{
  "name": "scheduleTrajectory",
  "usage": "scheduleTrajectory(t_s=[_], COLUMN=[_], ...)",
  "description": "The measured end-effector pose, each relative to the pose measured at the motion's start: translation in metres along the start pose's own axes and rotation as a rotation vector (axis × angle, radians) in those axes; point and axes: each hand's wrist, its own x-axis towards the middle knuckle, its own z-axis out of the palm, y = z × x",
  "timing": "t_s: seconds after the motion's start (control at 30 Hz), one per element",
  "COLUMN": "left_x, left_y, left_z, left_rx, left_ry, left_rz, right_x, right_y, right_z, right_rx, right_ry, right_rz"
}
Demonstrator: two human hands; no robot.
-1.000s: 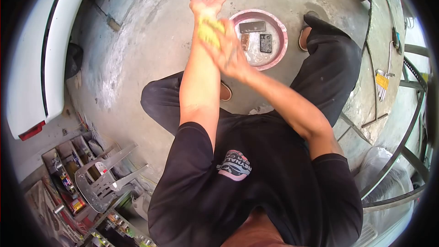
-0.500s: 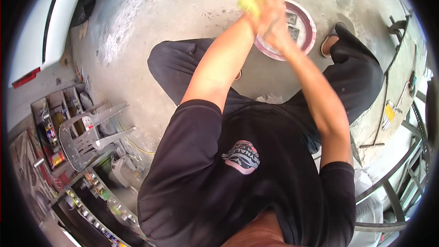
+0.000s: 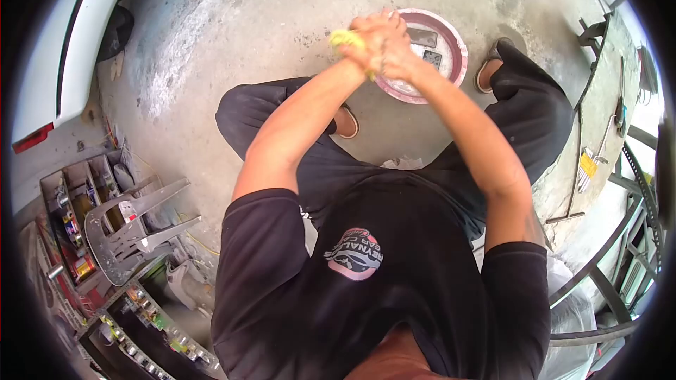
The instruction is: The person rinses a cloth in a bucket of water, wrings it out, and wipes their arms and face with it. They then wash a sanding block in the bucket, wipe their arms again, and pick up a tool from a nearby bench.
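Observation:
A yellow cloth or sponge [image 3: 346, 40] is squeezed between my two hands at the left edge of a round maroon basin [image 3: 459, 49]. My left hand [image 3: 367, 36] and my right hand [image 3: 400, 58] are closed together around it, fingers overlapping, so part of the yellow piece is hidden. Inside the basin, beside my hands, lie a dark flat part [image 3: 422, 36] and a smaller dark part with holes [image 3: 432, 60]. Both rest in a pale, whitish layer.
A grey plastic chair [image 3: 116, 239] and trays of small bottles and cans [image 3: 151, 317] are at the lower left. A white vehicle panel [image 3: 98, 28] stands upper left. On the right, a worktop [image 3: 609, 98] holds tools, near black metal bars [image 3: 609, 295].
Both hands, still together on the yellow piece, have shifted down and left in the view. The camera view has also shifted, and a sandalled foot shows more fully.

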Motion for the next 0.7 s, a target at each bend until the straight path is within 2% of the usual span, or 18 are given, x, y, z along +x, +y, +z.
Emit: scheduleTrajectory(t_s=[0.07,0.1,0.17,0.2,0.23,0.3,0.33,0.37,0.43,0.47,0.5,0.53,0.57,0.6,0.63,0.67,0.7], left_x=[0.004,-0.005,-0.042,-0.053,-0.057,-0.058,-0.052,-0.045,-0.027,-0.021,-0.02,-0.021,-0.025,-0.03,-0.037,-0.044,-0.049], left_y=[0.003,0.001,-0.011,-0.016,-0.015,-0.011,-0.005,-0.004,-0.015,-0.019,-0.027,-0.04,-0.052,-0.059,-0.068,-0.076,-0.076], left_z=[-0.019,-0.039,-0.083,-0.082,-0.075,-0.051,-0.053,-0.053,-0.056,-0.064,-0.054,-0.033,-0.018,-0.013,-0.024,-0.036,-0.044], left_rx=[-0.278,-0.276,-0.797,-0.498,-0.487,-1.169,-1.789,-1.79,-2.926,-2.967,-2.97,-2.876,-2.776,-2.683,-2.685,-2.388,-2.097], left_ry=[-0.005,0.007,-0.093,0.164,0.181,0.667,0.629,0.638,0.715,0.785,0.783,0.695,0.603,0.787,0.776,0.743,0.707], left_rz=[-0.167,-0.162,-0.138,0.089,0.103,-0.266,-0.467,-0.473,-0.344,-0.579,-0.573,-0.534,-0.49,-0.583,-0.575,-0.552,-0.528], right_x=[0.014,0.019,0.03,0.031,0.027,0.015,0.017,0.017,0.018,0.009,0.0,-0.008,-0.017,-0.026,-0.03,-0.029,-0.023], right_y=[0.036,0.052,0.089,0.1,0.101,0.089,0.081,0.068,0.021,0.016,0.018,0.025,0.029,0.03,0.029,0.027,0.025], right_z=[-0.01,-0.014,-0.018,-0.025,-0.038,-0.06,-0.056,-0.045,-0.026,-0.004,0.016,0.006,-0.005,-0.019,-0.028,-0.035,-0.032], right_rx=[-0.011,-0.017,-0.059,-0.086,-0.101,0.67,0.687,0.683,0.615,0.421,0.229,0.176,0.175,-0.021,-0.218,-0.272,-0.271], right_ry=[-0.018,-0.033,0.036,0.092,0.111,0.307,0.358,0.351,0.273,0.295,0.31,0.175,0.185,0.109,0.025,-0.148,-0.156], right_rz=[-0.038,-0.069,-0.03,0.0,0.006,0.37,0.373,0.368,0.293,0.211,0.136,0.03,0.039,-0.168,-0.373,-0.348,-0.342])
